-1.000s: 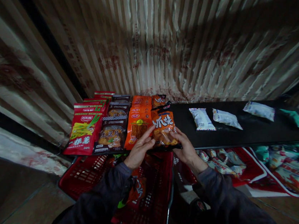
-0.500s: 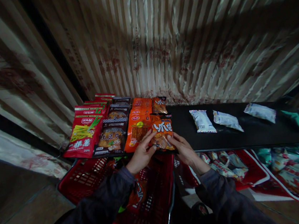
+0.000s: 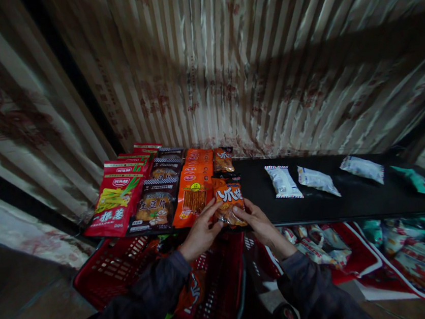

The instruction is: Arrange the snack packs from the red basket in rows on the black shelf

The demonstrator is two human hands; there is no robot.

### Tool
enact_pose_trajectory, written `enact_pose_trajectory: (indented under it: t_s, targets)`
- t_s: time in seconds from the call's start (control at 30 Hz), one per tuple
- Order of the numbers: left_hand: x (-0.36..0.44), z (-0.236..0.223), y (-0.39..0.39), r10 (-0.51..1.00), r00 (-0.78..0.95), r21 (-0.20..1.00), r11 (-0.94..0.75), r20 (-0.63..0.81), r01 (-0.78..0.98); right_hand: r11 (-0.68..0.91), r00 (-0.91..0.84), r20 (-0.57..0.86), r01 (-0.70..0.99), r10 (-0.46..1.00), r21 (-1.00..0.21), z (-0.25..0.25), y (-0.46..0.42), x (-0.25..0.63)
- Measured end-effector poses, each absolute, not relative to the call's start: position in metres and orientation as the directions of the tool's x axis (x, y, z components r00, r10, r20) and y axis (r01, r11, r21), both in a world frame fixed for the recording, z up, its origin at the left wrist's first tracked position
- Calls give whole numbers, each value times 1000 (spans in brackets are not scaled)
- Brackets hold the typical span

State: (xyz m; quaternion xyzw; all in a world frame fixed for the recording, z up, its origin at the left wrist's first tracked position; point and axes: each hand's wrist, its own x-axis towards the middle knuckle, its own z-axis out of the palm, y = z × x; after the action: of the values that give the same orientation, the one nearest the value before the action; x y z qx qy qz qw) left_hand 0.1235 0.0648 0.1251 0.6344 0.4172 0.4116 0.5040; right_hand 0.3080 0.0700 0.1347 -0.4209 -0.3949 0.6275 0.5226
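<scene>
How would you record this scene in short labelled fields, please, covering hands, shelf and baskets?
Surface: long flat black shelf
Front edge: small orange plastic snack bag
Left hand: touching the snack bag's left side
Right hand: thumb on the snack bag's front
Behind the snack bag: similar orange bag
Left of it: orange packets, dark brown packets, red packets, plastic, in overlapping rows
Right of it: three white plastic packets and one teal packet, lying apart
Below: red plastic baskets holding assorted packets

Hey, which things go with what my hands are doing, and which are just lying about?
Part of it, it seems:
small orange packet, touched by left hand and right hand
matching packet behind
black shelf

Just lying about:
red pouches, dark packets and flat orange pouches, left
white packets and teal packet, right
red baskets, lower right
</scene>
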Motion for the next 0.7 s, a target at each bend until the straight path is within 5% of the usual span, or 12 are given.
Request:
enact_pose_trajectory:
  t_s: [0.7]
  targets:
    - [183, 170, 163, 986, 168, 847, -92, 4, 524, 85, 148, 48, -260, 988, -962, 115, 189, 324]
